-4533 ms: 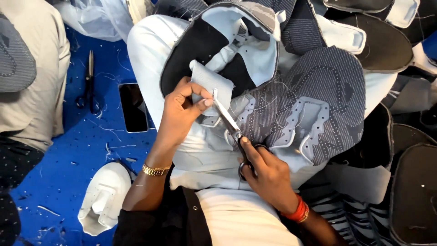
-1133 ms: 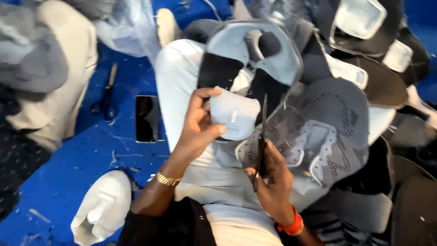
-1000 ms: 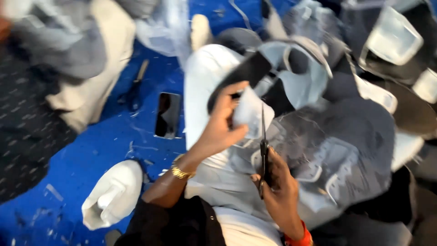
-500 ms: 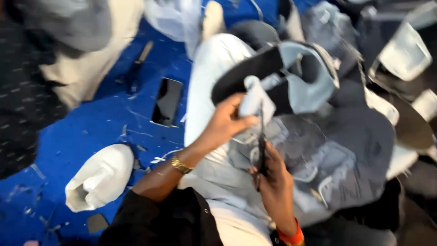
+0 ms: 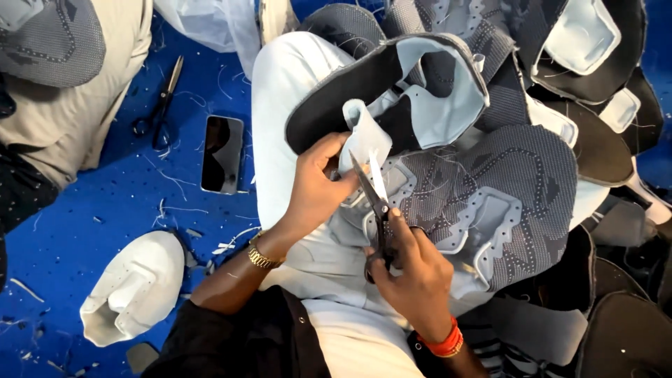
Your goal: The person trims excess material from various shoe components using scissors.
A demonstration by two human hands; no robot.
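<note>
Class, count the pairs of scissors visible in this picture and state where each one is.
2. One pair of scissors is in the right hand, blades at the pale fabric piece. Another pair lies on the blue floor beside the phone. Others may be hidden under the fabric.

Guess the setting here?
Likely a shoe-making workshop, worked on the floor: stitched shoe uppers piled on the lap, scissors in the right hand trimming one, thread scraps on the blue floor.

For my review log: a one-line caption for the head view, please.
Left hand holds a pale shoe-upper piece while right hand trims it with scissors.
</note>
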